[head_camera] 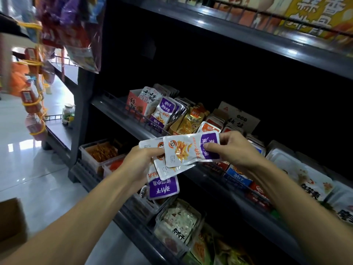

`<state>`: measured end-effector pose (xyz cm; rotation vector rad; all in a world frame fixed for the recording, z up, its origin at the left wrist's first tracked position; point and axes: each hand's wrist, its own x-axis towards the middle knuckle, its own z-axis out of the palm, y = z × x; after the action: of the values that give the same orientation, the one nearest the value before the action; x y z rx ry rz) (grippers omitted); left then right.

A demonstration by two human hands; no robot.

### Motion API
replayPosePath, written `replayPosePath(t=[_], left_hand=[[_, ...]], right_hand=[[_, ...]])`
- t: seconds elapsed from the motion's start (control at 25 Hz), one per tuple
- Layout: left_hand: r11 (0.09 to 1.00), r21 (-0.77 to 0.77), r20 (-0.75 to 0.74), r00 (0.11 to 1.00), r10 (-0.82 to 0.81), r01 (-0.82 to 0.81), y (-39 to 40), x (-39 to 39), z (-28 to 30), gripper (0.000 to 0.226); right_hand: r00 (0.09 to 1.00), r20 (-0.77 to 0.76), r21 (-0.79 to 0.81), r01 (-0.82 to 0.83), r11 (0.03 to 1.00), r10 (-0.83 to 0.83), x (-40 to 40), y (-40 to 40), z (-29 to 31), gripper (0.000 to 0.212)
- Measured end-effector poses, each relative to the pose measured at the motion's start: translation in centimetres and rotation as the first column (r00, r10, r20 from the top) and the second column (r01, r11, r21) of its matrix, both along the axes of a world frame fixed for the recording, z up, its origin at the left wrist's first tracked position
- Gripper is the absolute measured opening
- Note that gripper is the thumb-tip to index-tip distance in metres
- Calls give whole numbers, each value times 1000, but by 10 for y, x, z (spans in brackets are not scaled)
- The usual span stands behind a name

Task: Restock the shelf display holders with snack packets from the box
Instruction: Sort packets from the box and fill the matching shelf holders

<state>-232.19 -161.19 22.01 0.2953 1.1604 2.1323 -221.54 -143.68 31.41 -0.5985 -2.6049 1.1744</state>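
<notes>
Purple-and-white snack packets (183,152) fanned between both hands, lower ones half hidden.

Purple-and-white packets (183,155) fanned at frame centre.
Matching packets stand upright in the purple holder (155,125) above; a cardboard box (11,222) corner shows lower left.

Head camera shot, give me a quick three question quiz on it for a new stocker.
1. True or false: both hands hold packets.
2. Which band colour do the held packets carry? A purple, B green, C black.
3. Fill in: the matching purple holder sits on the ___ shelf, left of the gold holder.

Key: 1 true, the left hand and right hand each grip packets. 2 A. 3 middle.
</notes>
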Motion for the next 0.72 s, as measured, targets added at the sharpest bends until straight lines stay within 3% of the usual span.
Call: replayPosePath(t=[0.08, 0.2, 0.32, 0.4, 0.52, 0.64, 0.72], left_hand=[[994, 105, 85, 995, -50, 41, 4, -2, -1, 27], [945, 325, 262, 964, -50, -39, 11, -7, -3, 43], [900, 435, 272, 956, -111, -19, 11, 0, 0, 53], [918, 395, 219, 974, -54, -38, 14, 5, 3, 42], [931, 306, 218, 966, 136, -200, 19, 3, 0, 23], [931, 305, 220, 966, 137, -201, 22, 3, -5, 24], [955, 256, 162, 980, 113, -152, 20, 3, -8, 25]], right_hand=[[992, -110, -97, 56, 994, -66, -6, -6, -8, 3], [927, -273, -298, 174, 939, -258, -10, -16, -23, 12], [876, -307, -375, 249, 893, -373, -16, -36, -53, 23], [862, -337, -380, 245, 892, -380, -19, -49, -66, 30], [866, -385, -391, 161, 906, -320, -20, -58, -69, 44], [909, -377, -322, 53, 945, -179, -19, -61, -68, 47], [925, -354, -386, -13, 922, -135, -17, -57, -63, 41]])
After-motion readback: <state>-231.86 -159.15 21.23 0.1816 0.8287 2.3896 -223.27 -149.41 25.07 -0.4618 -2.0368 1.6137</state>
